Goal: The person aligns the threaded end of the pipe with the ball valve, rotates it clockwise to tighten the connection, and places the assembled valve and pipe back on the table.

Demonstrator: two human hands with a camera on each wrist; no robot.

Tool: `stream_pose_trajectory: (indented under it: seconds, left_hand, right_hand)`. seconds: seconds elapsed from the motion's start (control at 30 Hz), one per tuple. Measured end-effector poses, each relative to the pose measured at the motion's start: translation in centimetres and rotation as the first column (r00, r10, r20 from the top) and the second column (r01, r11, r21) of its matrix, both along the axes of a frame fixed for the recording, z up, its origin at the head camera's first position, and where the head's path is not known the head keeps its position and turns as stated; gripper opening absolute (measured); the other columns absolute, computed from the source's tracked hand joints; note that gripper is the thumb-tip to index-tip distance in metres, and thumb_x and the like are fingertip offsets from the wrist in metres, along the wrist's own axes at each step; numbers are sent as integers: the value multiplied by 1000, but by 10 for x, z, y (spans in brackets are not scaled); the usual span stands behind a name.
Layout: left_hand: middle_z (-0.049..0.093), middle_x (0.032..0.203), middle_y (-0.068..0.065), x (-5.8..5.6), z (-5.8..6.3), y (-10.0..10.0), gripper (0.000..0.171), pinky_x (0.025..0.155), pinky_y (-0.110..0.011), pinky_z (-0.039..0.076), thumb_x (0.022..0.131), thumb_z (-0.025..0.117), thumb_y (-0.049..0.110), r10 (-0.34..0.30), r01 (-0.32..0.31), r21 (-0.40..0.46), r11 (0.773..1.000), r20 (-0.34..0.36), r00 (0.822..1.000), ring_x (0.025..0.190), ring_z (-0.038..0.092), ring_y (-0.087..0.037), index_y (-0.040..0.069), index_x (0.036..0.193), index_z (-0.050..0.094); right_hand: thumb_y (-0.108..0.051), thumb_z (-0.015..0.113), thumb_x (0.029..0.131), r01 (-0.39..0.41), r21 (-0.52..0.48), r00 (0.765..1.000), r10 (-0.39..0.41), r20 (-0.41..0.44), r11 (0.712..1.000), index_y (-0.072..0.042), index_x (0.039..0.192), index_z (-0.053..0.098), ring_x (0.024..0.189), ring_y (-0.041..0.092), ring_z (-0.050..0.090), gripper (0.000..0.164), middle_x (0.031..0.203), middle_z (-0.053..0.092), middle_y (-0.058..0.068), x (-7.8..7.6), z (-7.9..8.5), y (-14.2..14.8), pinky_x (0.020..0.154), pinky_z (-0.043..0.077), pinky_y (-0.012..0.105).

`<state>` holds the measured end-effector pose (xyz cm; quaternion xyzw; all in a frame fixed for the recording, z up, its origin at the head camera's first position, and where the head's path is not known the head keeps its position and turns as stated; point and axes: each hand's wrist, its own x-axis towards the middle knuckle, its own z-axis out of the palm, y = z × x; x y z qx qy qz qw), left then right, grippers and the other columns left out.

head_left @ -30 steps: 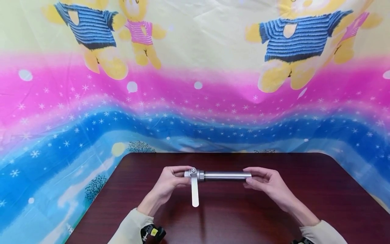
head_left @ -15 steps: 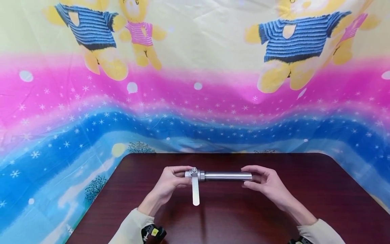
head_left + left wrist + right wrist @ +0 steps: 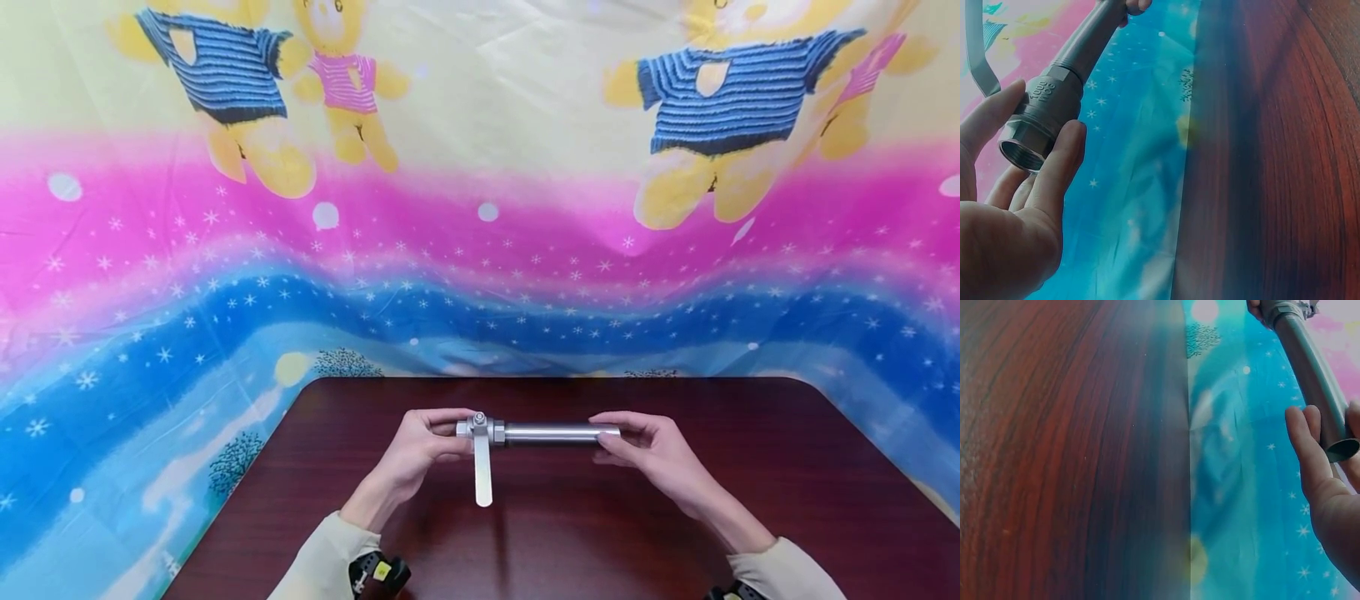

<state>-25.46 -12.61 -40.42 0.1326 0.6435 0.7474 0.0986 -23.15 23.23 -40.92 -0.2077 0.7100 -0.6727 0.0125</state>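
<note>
A steel ball valve [image 3: 479, 429] with a long flat lever handle [image 3: 483, 475] is held up over the table by my left hand [image 3: 412, 450]. Its fingers and thumb grip the valve body around the open threaded end, which shows in the left wrist view. A smooth metal pipe [image 3: 555, 433] runs level from the valve's other end; whether its thread is fully seated is hidden. My right hand [image 3: 660, 454] pinches the pipe's free end, thumb on the near side and fingers beyond. In the right wrist view the hollow pipe end [image 3: 1342, 450] sits between those fingers.
A dark red-brown wooden table [image 3: 570, 533] with rounded far corners lies below both hands. Behind it hangs a bright cloth [image 3: 480, 250] printed with bears and snowflakes. A black strap device [image 3: 378, 573] sits on the left wrist.
The right thumb dropped away from the pipe, then came back up onto its near side, slightly further left. The left hand keeps its grip; valve and pipe have shifted very slightly right.
</note>
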Motion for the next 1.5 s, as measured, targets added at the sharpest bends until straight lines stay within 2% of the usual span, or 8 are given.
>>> stream_pose_trajectory:
  seconds: [0.17, 0.4, 0.53, 0.73, 0.9, 1.2, 1.4, 1.5]
  left_hand:
    - [75, 112, -22, 0, 0, 0, 49, 81, -38, 63, 82, 75, -12, 4, -4, 5, 1000, 9, 1000, 89, 76, -21, -13, 130, 67]
    - [75, 113, -23, 1, -1, -1, 50, 85, -43, 62, 82, 76, -11, 8, -8, 3, 1000, 13, 1000, 89, 76, -21, -13, 131, 67]
    - [75, 111, -22, 1, -1, 0, 49, 82, -39, 62, 81, 76, -11, 9, -9, -2, 1000, 9, 1000, 89, 76, -20, -13, 130, 67]
    - [75, 111, -22, 1, 0, 0, 49, 80, -36, 63, 81, 76, -12, 8, -8, 4, 1000, 0, 1000, 89, 76, -21, -13, 129, 68]
    - [75, 111, -22, 1, 0, 0, 49, 79, -35, 63, 81, 76, -12, 4, -4, 4, 1000, -4, 1000, 89, 76, -21, -13, 129, 68]
    - [76, 110, -21, -3, 0, 1, 49, 79, -36, 63, 81, 76, -11, 4, -4, -10, 1000, -3, 1000, 89, 76, -20, -11, 129, 69]
    - [76, 110, -21, 0, -1, 0, 48, 77, -33, 62, 81, 77, -10, 3, -3, -8, 1000, -1, 1000, 89, 76, -20, -11, 129, 69]
    - [76, 109, -20, 1, 0, 1, 48, 77, -33, 62, 81, 77, -10, 4, -4, -14, 1000, -1, 1000, 89, 76, -19, -11, 128, 70]
  right_hand:
    - [0, 75, 95, 7, 9, 1000, -7, -28, 1000, 11, 138, 60, 94, 37, 77, 47, 125, 64, 29, 1, 0, -1, 86, 61, 45]
    - [0, 72, 98, 19, -32, 1000, -19, -20, 999, 9, 133, 65, 95, 33, 77, 37, 117, 69, 21, 1, -1, -1, 87, 60, 46]
    - [2, 76, 94, 16, -9, 999, -16, -33, 1000, 10, 133, 63, 96, 33, 77, 42, 119, 68, 21, 2, -1, -2, 87, 61, 43]
    - [-1, 71, 99, -3, -15, 1000, 3, -11, 1000, 13, 133, 62, 92, 36, 77, 38, 116, 69, 23, 1, -1, -2, 85, 60, 51]
    - [2, 73, 96, -29, -19, 999, 29, -26, 999, 14, 134, 59, 93, 37, 76, 42, 118, 65, 24, 1, 0, 0, 84, 60, 53]
    - [-1, 74, 96, -13, 5, 1000, 13, -7, 1000, 10, 133, 63, 94, 37, 76, 40, 119, 68, 23, -1, 0, 0, 86, 61, 50]
    - [-3, 72, 99, -27, -8, 999, 27, 18, 1000, 16, 132, 61, 92, 36, 77, 40, 115, 73, 19, -2, -2, 0, 86, 60, 51]
    - [1, 74, 96, -38, -24, 999, 38, 3, 999, 17, 132, 58, 94, 34, 77, 42, 118, 70, 19, -2, -2, 1, 85, 60, 50]
